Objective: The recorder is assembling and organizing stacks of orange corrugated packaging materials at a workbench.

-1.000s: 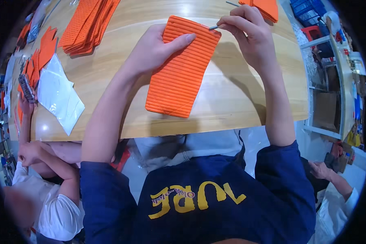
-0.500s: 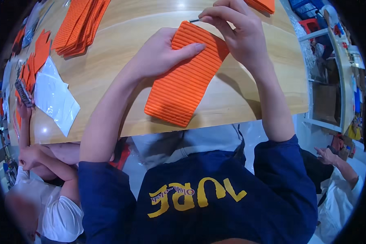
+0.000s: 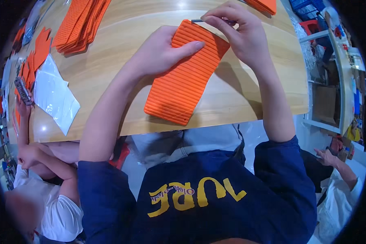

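My left hand (image 3: 160,51) is closed on an orange ribbed sheet (image 3: 181,87), its thumb pressed flat on the upper face and its other fingers hidden underneath. The sheet slants over the near part of the table, with its near end close to the front edge. Above the far end, my right hand (image 3: 244,36) pinches a thin dark rod-like tool (image 3: 197,20) between thumb and fingers. The tool's tip is at the sheet's far left corner; whether it touches cannot be told.
On the wooden table (image 3: 105,81), a stack of orange ribbed sheets (image 3: 79,26) lies far left and another stack (image 3: 263,5) far right. A white plastic bag (image 3: 55,95) is at left. People sit on both sides; a hand (image 3: 23,107) at left holds a dark object.
The right hand's fingers have shifted and curled, and the tool now lies flatter, with its shaft showing on both sides of the fingertips. The left hand and the sheet are nearly still.
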Available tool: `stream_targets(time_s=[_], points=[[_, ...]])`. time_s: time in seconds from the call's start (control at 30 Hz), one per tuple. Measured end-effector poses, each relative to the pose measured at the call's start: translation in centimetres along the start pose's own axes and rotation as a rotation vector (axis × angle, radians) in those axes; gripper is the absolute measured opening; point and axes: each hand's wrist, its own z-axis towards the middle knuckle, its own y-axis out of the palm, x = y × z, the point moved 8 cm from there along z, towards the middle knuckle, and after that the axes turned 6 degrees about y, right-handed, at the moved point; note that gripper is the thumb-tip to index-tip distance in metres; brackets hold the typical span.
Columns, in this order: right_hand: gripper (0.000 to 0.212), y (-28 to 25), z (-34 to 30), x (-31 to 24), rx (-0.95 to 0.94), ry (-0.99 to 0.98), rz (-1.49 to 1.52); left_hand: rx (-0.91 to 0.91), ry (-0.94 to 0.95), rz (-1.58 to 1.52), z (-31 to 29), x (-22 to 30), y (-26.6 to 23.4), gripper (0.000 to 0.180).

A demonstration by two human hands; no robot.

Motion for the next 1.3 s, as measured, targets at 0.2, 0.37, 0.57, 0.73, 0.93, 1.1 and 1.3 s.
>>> stream_targets(time_s=[0.2, 0.37, 0.57, 0.73, 0.93, 1.1, 1.3], points=[[0.01, 0.3, -0.3, 1.9, -0.066, 0.297, 0.136, -0.01, 0.062, 0.081, 0.2, 0.1, -0.1, 0.028], [0.012, 0.3, -0.9, 0.5, -0.117, 0.285, 0.002, -0.006, 0.072, 0.064, 0.0, 0.4, -0.2, 0.029], [0.018, 1.0, -1.1, 1.1, -0.176, 0.29, 0.14, -0.017, 0.055, 0.046, 0.1, 0.0, 0.0, 0.028], [0.018, 2.0, -1.4, 1.2, -0.183, 0.325, 0.197, -0.066, 0.016, 0.032, 0.1, -0.5, 0.3, 0.024], [0.018, 2.7, -1.7, 0.8, -0.162, 0.343, 0.193, -0.077, 0.026, 0.033, 0.2, -0.2, 0.4, 0.019], [0.018, 3.0, -1.8, 0.7, -0.134, 0.35, 0.162, -0.06, -0.04, -0.039, 0.1, -1.3, 0.6, 0.017], [0.02, 2.3, -1.8, 1.4, -0.07, 0.398, 0.159, 0.086, 0.062, -0.023, 0.4, -0.8, 0.2, 0.021]])
